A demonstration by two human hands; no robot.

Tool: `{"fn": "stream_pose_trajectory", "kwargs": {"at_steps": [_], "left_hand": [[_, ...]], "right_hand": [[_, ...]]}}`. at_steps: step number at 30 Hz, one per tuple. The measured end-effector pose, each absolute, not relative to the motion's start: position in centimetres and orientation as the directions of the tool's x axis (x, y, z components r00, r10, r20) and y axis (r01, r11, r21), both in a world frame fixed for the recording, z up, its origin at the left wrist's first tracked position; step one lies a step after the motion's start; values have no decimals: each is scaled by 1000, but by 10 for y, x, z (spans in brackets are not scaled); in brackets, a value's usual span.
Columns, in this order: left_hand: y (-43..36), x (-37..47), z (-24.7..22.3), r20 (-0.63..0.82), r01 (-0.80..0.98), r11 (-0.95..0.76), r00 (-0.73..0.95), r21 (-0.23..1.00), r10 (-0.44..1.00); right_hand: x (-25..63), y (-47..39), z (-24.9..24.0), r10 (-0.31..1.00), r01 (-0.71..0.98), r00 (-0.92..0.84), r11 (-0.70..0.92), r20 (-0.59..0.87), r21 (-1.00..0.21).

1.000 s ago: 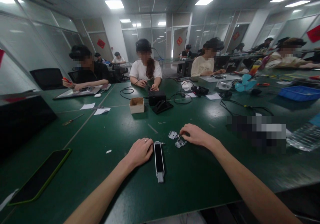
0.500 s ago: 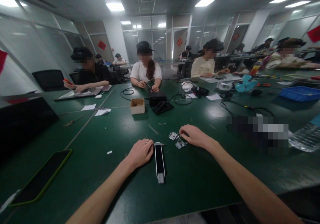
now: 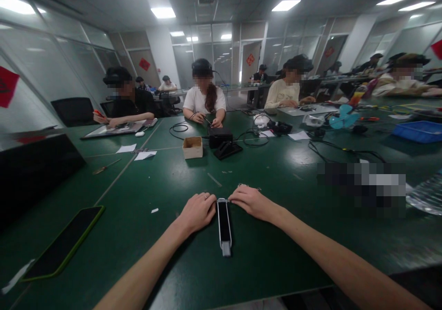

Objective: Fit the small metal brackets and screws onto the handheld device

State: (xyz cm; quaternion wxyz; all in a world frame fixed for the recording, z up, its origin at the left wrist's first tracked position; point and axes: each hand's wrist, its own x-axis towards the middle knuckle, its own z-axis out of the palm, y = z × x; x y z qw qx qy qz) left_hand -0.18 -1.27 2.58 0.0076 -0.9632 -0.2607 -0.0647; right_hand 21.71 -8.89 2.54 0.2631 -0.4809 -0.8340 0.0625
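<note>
The device (image 3: 224, 225) lay flat on the green counter (image 3: 276, 268), in front of me and between my two hands, its far end just in the gap between my fingertips. From my left hand (image 3: 199, 211) it lay to the right; from my right hand (image 3: 253, 203) it lay to the left and reached back toward me. Neither hand was clearly the nearer: the fingers of both came right up to the far corners, one set on each side, and I can't tell whether each of them pressed on the frame or only rested beside it.

Its long axis ran almost straight away from my body, the far end leaning very slightly left. The grey tip (image 3: 226, 249) pointed back at me, between my forearms, with nothing of mine on it. The black face was turned up, edged by the pale frame.

My left hand was narrow, fingers curled down by the far left corner; whether they gripped anything I can't tell. My right hand was narrow too, thumb and forefinger drawn close together at the far right corner, and what sat between those tips was too small to make out. Just beyond my right knuckles a few metal bits (image 3: 258, 189) peeked out, mostly hidden. The phone (image 3: 64, 243) lay well off to my left.
</note>
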Motion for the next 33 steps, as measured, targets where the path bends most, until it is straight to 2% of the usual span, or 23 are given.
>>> {"fn": "stream_pose_trajectory", "kwargs": {"at_steps": [10, 23, 33], "left_hand": [[-14, -2, 28, 108, 508, -861, 856, 1, 505], [-9, -1, 25, 122, 484, -874, 866, 35, 484], [-8, -1, 24, 123, 483, -875, 868, 24, 482]], "right_hand": [[219, -87, 29, 838, 796, -440, 530, 322, -292], [213, -87, 28, 863, 772, -373, 492, 340, -403], [208, -86, 29, 851, 781, -372, 503, 370, -370]]}}
